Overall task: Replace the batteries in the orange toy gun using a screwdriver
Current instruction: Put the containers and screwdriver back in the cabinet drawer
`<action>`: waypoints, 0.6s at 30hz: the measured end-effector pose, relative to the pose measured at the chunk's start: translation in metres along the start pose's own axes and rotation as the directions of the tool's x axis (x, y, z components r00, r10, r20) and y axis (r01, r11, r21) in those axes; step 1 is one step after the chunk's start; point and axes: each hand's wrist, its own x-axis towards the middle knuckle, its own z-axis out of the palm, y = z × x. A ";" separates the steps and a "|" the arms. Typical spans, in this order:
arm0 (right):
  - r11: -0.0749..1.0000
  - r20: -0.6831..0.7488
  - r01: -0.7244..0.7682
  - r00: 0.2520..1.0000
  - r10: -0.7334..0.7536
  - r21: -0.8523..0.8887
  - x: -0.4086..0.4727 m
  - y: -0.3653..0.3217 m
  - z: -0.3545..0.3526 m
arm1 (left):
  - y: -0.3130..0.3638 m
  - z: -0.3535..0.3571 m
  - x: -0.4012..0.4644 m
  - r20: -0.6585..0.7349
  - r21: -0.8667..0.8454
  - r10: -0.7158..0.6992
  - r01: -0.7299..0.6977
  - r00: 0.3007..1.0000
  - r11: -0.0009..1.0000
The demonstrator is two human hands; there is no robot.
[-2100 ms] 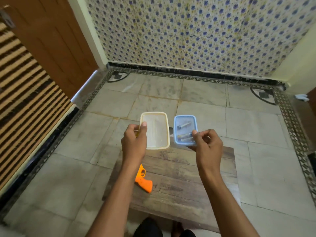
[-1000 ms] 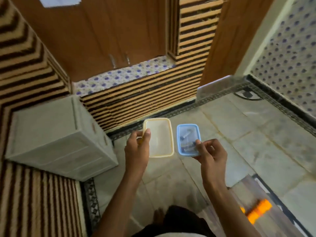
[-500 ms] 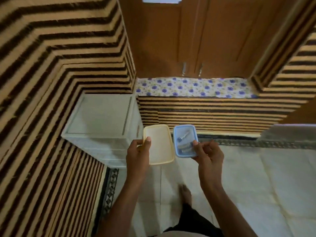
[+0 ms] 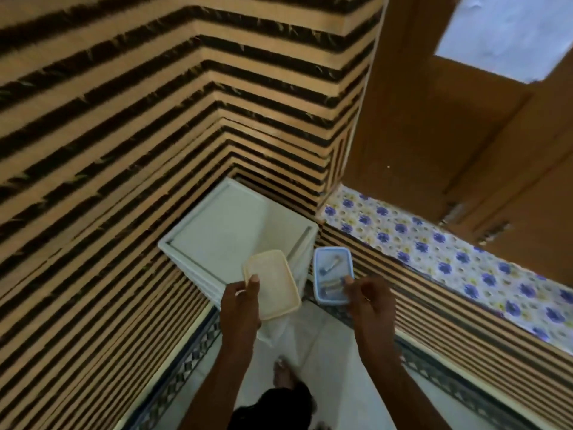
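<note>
My left hand (image 4: 240,304) grips the near left edge of a cream plastic box (image 4: 276,285), thumb on its rim. My right hand (image 4: 369,301) pinches the near right corner of a small blue plastic box (image 4: 330,271), which holds batteries and a small tool that I cannot make out clearly. Both boxes are held up in the air side by side, a short gap between them. The orange toy gun and the wooden table are out of view.
A white plastic drawer unit (image 4: 235,231) stands in the corner just beyond the boxes, against striped walls. A ledge with a blue-flowered cover (image 4: 434,246) runs to the right below brown cupboard doors (image 4: 465,150). My bare foot (image 4: 283,373) is on the pale floor.
I have turned left, away from the table and the orange toy gun, both gone from view. The white drawer unit has come close in front. Both hands keep the same hold on the boxes.
</note>
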 end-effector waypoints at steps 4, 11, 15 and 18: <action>0.993 0.039 -0.040 0.998 0.044 -0.109 0.057 0.024 0.049 | 0.011 0.012 0.064 -0.056 -0.003 -0.059 0.059 0.997 0.998; 0.957 0.156 -0.069 0.981 0.117 -0.283 0.139 0.062 0.115 | 0.012 0.037 0.138 -0.102 0.005 -0.160 0.161 0.982 0.987; 0.920 0.241 -0.125 0.944 0.225 -0.370 0.182 0.080 0.147 | 0.007 0.052 0.154 -0.197 0.012 -0.193 0.200 0.961 0.980; 0.894 0.275 -0.146 0.919 0.281 -0.423 0.208 0.087 0.166 | 0.012 0.062 0.157 -0.256 0.039 -0.227 0.244 0.940 0.969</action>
